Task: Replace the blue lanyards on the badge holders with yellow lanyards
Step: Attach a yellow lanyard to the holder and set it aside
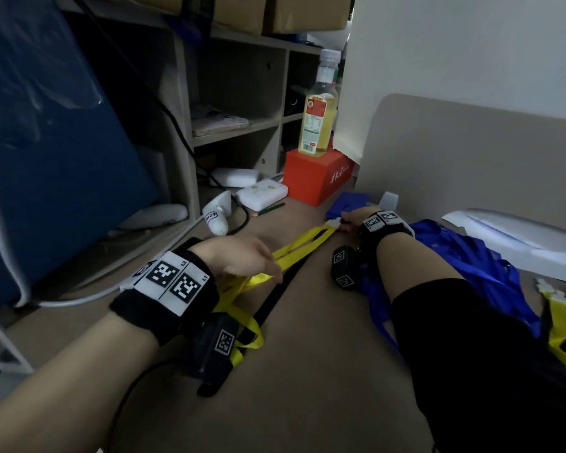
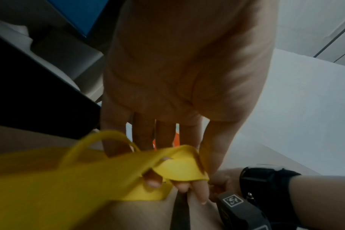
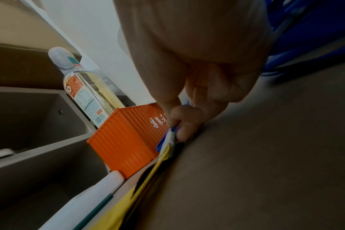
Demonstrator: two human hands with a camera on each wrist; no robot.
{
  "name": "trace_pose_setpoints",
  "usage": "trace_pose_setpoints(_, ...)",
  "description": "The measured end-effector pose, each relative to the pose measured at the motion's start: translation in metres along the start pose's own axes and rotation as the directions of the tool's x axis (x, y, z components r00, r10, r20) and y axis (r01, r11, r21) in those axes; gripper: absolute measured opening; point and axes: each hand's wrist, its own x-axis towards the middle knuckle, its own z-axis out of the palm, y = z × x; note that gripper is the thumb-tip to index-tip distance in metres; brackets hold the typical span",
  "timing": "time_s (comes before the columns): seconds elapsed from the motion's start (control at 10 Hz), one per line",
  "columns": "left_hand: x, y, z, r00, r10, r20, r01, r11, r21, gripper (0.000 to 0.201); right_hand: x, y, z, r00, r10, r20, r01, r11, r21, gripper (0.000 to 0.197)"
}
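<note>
A yellow lanyard (image 1: 303,241) is held taut, pinched at its white clip by the right hand (image 1: 352,220) at 1 o'clock and looped over the left hand (image 1: 242,259) fingers; blue lanyards (image 1: 471,256) lie heaped at 3 o'clock, more yellow ones unattached.

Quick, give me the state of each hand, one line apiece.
Left hand: fingers hooked through the loop of the yellow fabric lanyard, holding it.
Right hand: pinching the lanyard's white plastic clip end against the brown desk.

1 bottle (image 1: 318,107), 1 orange box (image 1: 314,178), 2 white adapters (image 1: 262,192), 2 hands (image 1: 242,256).
</note>
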Motion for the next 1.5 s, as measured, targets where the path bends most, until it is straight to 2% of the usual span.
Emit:
trace_pose_setpoints(0.1,-0.005,0.0,-0.001,1.0,0.002,0.021,-0.002,0.999,0.038,0.021,-0.001,-0.004,-0.002,0.991,0.002,-0.136,0.002,1.0,0.027,0.053)
trace_pose_setpoints(0.2,-0.009,0.0,0.0,0.995,-0.01,0.103,0.01,1.0,0.001,0.019,0.004,-0.003,0.002,0.998,-0.058,0.026,0.059,0.997,-0.047,0.043)
trace_pose_setpoints(0.3,-0.012,0.001,0.002,0.989,-0.05,0.14,0.054,0.998,-0.025,0.014,-0.007,-0.007,0.0,1.0,-0.018,-0.02,0.018,1.0,-0.007,0.04)
trace_pose_setpoints(0.5,-0.019,-0.006,-0.002,0.971,-0.138,0.195,0.114,0.985,0.13,0.039,-0.011,-0.003,-0.005,0.992,-0.083,-0.092,0.063,0.978,-0.201,0.052)
trace_pose_setpoints(0.6,-0.026,-0.007,-0.009,0.968,-0.176,0.18,0.124,0.955,0.269,0.055,-0.017,-0.008,-0.01,0.996,-0.07,-0.048,0.06,0.979,-0.196,0.046)
trace_pose_setpoints(0.7,-0.031,-0.002,-0.014,0.983,-0.161,0.087,0.119,0.923,0.366,0.056,-0.023,-0.006,-0.018,0.991,-0.127,0.05,0.133,0.979,-0.153,0.041)
trace_pose_setpoints(0.8,-0.028,0.012,-0.013,0.996,-0.092,0.017,0.083,0.949,0.305,0.048,-0.02,-0.001,-0.027,0.99,-0.139,0.022,0.14,0.989,-0.055,0.038)
trace_pose_setpoints(0.9,-0.026,0.036,-0.007,1.0,-0.005,-0.005,0.006,0.972,0.233,0.03,-0.025,0.0,-0.038,0.988,-0.156,0.025,0.156,0.988,-0.003,0.012)
trace_pose_setpoints(1.0,-0.024,0.064,0.003,0.996,0.091,0.003,-0.089,0.973,0.211,0.02,-0.041,0.005,-0.052,0.986,-0.158,0.049,0.157,0.987,0.025,0.017)
trace_pose_setpoints(1.2,-0.008,0.12,0.035,0.974,0.211,0.084,-0.222,0.962,0.16,0.017,-0.081,0.023,-0.091,0.995,-0.081,-0.055,0.092,0.966,0.242,0.006)
trace_pose_setpoints(1.3,-0.001,0.144,0.049,0.953,0.266,0.148,-0.291,0.938,0.186,0.021,-0.098,0.039,-0.117,0.995,-0.071,-0.066,0.085,0.966,0.244,0.02)
trace_pose_setpoints(1.5,0.014,0.185,0.075,0.906,0.337,0.258,-0.411,0.847,0.336,0.036,-0.114,0.072,-0.152,1.0,0.005,-0.025,-0.001,0.982,0.187,0.014)
